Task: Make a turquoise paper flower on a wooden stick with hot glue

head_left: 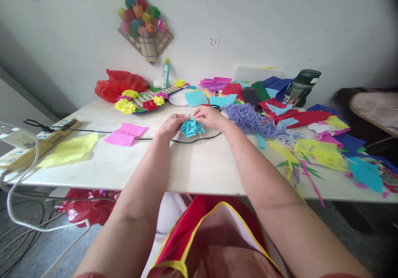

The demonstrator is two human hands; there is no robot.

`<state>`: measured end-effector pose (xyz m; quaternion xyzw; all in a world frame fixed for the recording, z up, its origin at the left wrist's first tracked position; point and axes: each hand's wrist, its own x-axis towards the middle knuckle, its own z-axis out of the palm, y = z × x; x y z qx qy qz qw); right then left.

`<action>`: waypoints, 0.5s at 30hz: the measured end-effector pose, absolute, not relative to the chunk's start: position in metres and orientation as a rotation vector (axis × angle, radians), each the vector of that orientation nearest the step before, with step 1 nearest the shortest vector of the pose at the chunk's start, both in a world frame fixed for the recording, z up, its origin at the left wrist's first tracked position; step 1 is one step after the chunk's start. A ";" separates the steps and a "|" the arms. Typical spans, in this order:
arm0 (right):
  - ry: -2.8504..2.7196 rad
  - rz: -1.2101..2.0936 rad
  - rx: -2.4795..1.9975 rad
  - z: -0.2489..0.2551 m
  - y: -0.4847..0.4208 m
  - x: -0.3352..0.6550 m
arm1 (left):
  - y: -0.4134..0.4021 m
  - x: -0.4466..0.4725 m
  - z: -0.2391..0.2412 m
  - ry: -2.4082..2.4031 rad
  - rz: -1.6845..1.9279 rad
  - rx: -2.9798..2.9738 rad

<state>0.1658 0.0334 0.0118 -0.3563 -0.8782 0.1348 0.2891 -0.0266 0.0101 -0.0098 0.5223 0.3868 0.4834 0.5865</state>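
Note:
Between my two hands is a blue crepe-paper flower (192,128) with crumpled, ruffled petals, held just over the table (199,168). My left hand (173,124) pinches it from the left with bent fingers. From the right, my right hand (209,117) grips its far upper edge between thumb and fingers. The fingertips of both hands come close together at the back of the flower, and what exactly they pinch there is too small to make out. A black cable (174,140) runs across the table just in front of the flower.
At left lie pink paper (124,134), yellow paper (71,148) and a power strip (40,143). Behind are a flower-decorated woven piece (149,97), a glue bottle (165,74) and a red bag (120,85). Purple yarn (248,119), paper scraps and a dark bottle (301,86) crowd the right.

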 end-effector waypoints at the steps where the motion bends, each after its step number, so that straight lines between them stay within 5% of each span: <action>1: -2.344 0.349 -0.955 0.012 0.033 0.166 | 0.010 -0.027 -0.009 0.907 1.124 1.214; 15: -2.318 0.162 -0.956 0.016 0.027 0.164 | 0.007 -0.027 -0.008 0.856 1.141 1.162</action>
